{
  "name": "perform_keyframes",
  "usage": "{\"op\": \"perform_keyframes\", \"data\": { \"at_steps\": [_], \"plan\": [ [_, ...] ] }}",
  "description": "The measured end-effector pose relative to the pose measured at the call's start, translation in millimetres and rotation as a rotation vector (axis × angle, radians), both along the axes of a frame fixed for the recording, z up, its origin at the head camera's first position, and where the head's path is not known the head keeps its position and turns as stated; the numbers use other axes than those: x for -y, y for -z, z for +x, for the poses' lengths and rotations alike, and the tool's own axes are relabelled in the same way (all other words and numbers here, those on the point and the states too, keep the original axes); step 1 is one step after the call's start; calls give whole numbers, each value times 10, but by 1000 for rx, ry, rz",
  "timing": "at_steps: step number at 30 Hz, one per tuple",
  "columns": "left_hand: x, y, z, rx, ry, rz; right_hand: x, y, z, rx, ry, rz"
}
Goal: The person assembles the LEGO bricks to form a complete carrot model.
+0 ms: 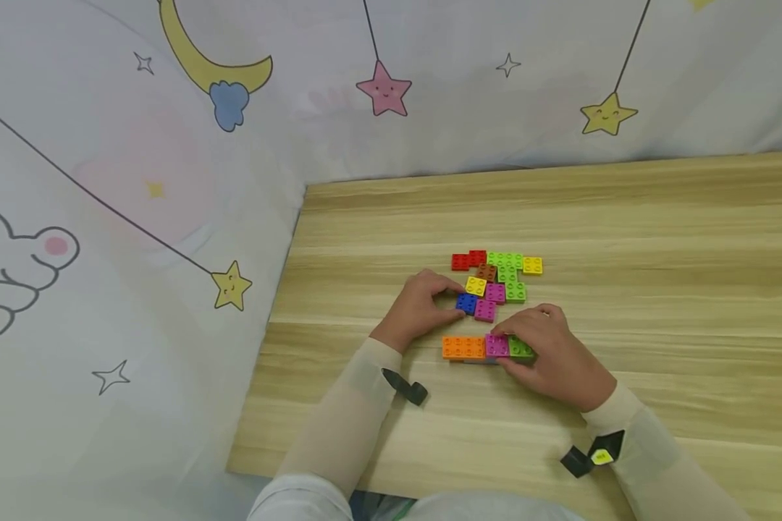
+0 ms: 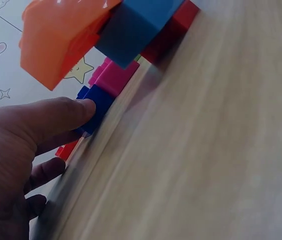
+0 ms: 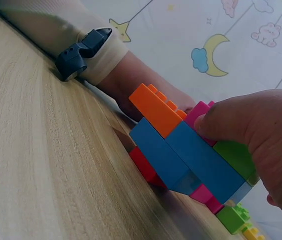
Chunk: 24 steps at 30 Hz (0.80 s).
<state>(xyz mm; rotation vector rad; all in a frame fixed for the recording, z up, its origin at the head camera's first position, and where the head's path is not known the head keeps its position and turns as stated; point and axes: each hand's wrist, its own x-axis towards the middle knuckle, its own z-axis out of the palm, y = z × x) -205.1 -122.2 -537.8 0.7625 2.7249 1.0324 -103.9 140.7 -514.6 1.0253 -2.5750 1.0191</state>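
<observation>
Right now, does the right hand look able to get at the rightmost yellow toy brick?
Probably yes, once freed: the right hand pinches the magenta brick on the stack, but nothing visible blocks its path to that yellow brick.

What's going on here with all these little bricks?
A person is handling toy bricks on a wooden table. Their left hand pinches a blue brick at the near end of a spread-out group. Their right hand grips a layered stack, topped with orange, pink and green, closer to them.
</observation>
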Motion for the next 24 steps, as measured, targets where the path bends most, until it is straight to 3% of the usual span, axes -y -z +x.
{"op": "perform_keyframes", "data": {
  "at_steps": [6, 12, 18, 24],
  "plan": [
    [20, -18, 45, 30, -23, 93, -9, -4, -5, 5, 4, 8],
    [113, -81, 282, 67, -63, 259, 13, 3, 0, 26, 8, 19],
    [120, -182, 527, 41, 38, 370, 18, 13, 0, 3, 9, 16],
    [74, -216, 628, -18, 120, 340, 2, 11, -3, -16, 16, 11]
  ]
}}
